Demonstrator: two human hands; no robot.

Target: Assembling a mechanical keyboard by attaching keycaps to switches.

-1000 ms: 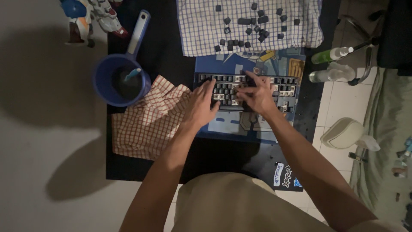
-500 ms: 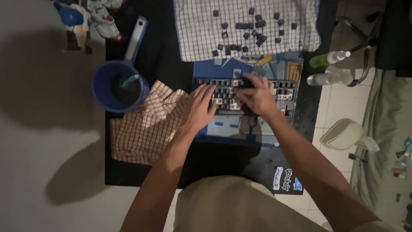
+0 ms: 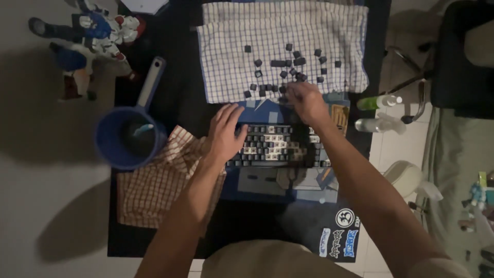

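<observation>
Head view, left hand: the left hand [image 3: 225, 134] lies flat on the left end of the keyboard [image 3: 278, 146]; fingers spread wide and pointing far; grip wide, holding nothing I can make out
Head view, right hand: the right hand [image 3: 304, 100] reaches past the keyboard's far edge to the near edge of the blue-checked cloth [image 3: 283, 49]; fingers curled down by the nearest loose keycaps [image 3: 288, 69]; whether the grip holds a cap, I cannot tell
Keyboard: dark, with pale gaps where caps are off; it sits mid-counter on a blue printed mat [image 3: 267, 188], between the two forearms
Keycaps: dark, scattered over the middle of the blue-checked cloth, far of the keyboard
Left of the keyboard: a red-checked cloth [image 3: 154, 188], crumpled, its right edge under the left wrist; far-left of it a blue dipper [image 3: 128, 139] with a long handle pointing far
Far left: a toy robot figure [image 3: 90, 38] lying on the floor by the counter [image 3: 170, 98]
Right: two spray bottles [image 3: 378, 113] lying just off the counter's right edge
</observation>
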